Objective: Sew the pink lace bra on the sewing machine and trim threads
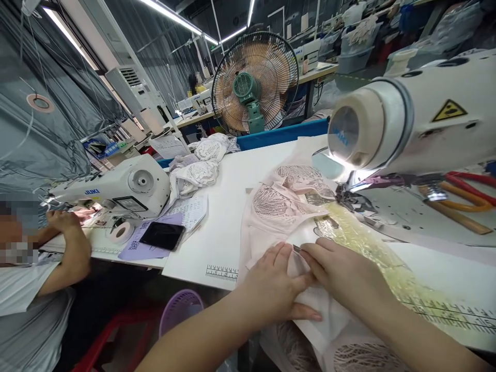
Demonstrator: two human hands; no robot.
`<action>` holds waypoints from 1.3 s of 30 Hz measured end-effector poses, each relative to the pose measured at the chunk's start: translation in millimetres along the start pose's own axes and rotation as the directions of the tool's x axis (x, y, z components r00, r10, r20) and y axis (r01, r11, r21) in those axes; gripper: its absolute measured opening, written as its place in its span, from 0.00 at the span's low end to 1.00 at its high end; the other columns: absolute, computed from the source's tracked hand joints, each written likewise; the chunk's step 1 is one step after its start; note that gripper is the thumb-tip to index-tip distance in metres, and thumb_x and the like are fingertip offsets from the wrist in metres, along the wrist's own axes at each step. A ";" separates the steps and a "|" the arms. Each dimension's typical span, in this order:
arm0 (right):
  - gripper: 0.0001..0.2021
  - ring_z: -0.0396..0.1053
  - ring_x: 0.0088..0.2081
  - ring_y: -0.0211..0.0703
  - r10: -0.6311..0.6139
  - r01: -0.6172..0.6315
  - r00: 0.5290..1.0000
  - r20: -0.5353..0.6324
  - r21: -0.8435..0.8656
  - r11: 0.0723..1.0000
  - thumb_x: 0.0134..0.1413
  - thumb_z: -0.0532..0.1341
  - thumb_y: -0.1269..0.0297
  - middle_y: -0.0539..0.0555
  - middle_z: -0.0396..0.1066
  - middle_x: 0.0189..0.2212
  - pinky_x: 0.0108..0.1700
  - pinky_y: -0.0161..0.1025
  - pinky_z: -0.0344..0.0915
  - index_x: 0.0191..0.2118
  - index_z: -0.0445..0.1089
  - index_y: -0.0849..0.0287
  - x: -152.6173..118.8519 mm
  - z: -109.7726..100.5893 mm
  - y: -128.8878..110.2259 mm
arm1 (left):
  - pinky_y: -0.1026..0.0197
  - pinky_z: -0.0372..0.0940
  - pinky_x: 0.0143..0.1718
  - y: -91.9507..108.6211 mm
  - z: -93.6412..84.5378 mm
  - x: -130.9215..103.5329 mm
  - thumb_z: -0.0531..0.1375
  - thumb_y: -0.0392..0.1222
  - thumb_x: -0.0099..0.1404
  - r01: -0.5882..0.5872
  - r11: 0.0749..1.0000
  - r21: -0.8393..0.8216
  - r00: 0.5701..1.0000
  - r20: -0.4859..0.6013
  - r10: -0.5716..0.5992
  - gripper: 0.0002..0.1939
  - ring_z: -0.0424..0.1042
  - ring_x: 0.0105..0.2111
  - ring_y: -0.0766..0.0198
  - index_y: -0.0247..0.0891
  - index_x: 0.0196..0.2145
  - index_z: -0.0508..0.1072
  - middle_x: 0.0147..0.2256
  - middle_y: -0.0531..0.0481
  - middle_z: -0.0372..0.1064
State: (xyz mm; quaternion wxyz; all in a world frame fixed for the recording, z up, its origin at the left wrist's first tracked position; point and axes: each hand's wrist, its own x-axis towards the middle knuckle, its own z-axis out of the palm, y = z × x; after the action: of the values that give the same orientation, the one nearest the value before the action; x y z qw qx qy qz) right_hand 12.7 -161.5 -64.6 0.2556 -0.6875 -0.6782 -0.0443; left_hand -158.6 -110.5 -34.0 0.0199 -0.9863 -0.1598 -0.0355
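The left hand (271, 289) lies flat, fingers spread, pressing down on the pink lace piece (287, 206) at the near edge of the worktop (217, 217). The right hand (341, 274) sits just beside it, fingertips pinched on the fabric, with a small dark tool (297, 249) showing between them; what the tool is cannot be told. The two hands touch at the thumbs.

The lace piece spreads from the hands up toward the needle area of the sewing machine (418, 113), and part of it hangs over the worktop's near edge. A yellowish lace strip (364, 243) runs along its right side under the right forearm. The fabric looks thin, light and limp, with open cut-out patterns; it would likely wrinkle, shift and snag easily, so it is best held flat under a palm and pinched at a seam or edge rather than through the lace holes.

Open room lies to the left of the piece, where the white worktop is bare up to a phone (163, 235) and papers. To the right, the machine head, scissors (468, 191) with red and orange handles and the machine bed close in tightly. A co-worker's hand (64, 219) works at a second machine (116, 188) far left, well apart.
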 end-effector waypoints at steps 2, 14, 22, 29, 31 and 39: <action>0.12 0.61 0.21 0.39 -0.007 0.008 1.000 0.015 -0.049 0.999 0.57 0.51 0.65 0.48 0.59 0.21 0.19 0.33 0.41 0.25 0.65 0.56 3.1 3.1 -2.0 | 0.44 0.52 0.59 -0.1 1.8 -0.6 0.50 0.68 0.58 0.006 1.000 -0.015 1.000 -0.005 -0.006 0.38 0.47 0.63 0.41 0.45 0.60 0.60 0.62 0.32 0.48; 0.07 0.60 0.21 0.39 -0.006 0.045 0.974 0.227 -0.168 0.985 0.45 0.58 0.77 0.49 0.59 0.20 0.20 0.34 0.37 0.23 0.65 0.58 1.4 -20.0 -6.6 | 0.45 0.52 0.58 3.0 -2.4 1.6 0.50 0.69 0.57 0.014 1.000 0.014 1.000 0.027 -0.014 0.40 0.49 0.62 0.40 0.45 0.62 0.56 0.61 0.30 0.51; 0.07 0.64 0.22 0.43 0.051 -0.017 0.949 0.311 -0.110 0.994 0.49 0.56 0.74 0.50 0.62 0.23 0.20 0.34 0.43 0.29 0.69 0.56 -20.0 -34.2 8.2 | 0.44 0.53 0.57 6.3 -3.0 3.4 0.52 0.69 0.55 0.058 0.998 0.010 0.994 0.088 -0.059 0.40 0.49 0.62 0.37 0.49 0.61 0.57 0.62 0.30 0.48; 0.08 0.60 0.19 0.40 -0.088 0.092 0.995 0.045 -0.118 0.989 0.49 0.53 0.73 0.49 0.59 0.20 0.19 0.33 0.37 0.23 0.65 0.56 -9.4 -16.0 0.3 | 0.44 0.53 0.58 5.6 -6.5 5.0 0.53 0.69 0.55 0.032 0.999 0.031 0.995 0.095 -0.034 0.41 0.50 0.61 0.38 0.46 0.61 0.58 0.61 0.30 0.51; 0.08 0.59 0.19 0.40 -0.123 0.125 0.992 0.022 -0.141 0.982 0.47 0.54 0.74 0.49 0.59 0.19 0.20 0.34 0.37 0.23 0.64 0.56 -8.7 -15.0 -1.4 | 0.43 0.53 0.58 5.8 -7.5 5.3 0.53 0.69 0.54 0.036 0.999 0.029 0.994 0.103 -0.039 0.41 0.50 0.61 0.38 0.47 0.61 0.58 0.61 0.31 0.50; 0.07 0.58 0.17 0.41 -0.079 0.080 0.997 0.020 -0.047 0.996 0.39 0.54 0.75 0.51 0.59 0.18 0.19 0.37 0.42 0.20 0.61 0.55 -48.7 -20.9 21.8 | 0.41 0.56 0.55 7.2 -5.5 2.9 0.52 0.69 0.56 0.066 0.998 0.011 0.991 0.119 -0.067 0.39 0.47 0.62 0.36 0.50 0.61 0.56 0.63 0.32 0.46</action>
State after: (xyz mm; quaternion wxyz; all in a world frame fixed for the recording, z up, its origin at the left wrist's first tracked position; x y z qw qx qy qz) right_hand 35.8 -213.3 -72.7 0.2309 -0.6662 -0.7062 -0.0646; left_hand -153.9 -116.7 -28.5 0.0123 -0.9807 -0.1936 0.0235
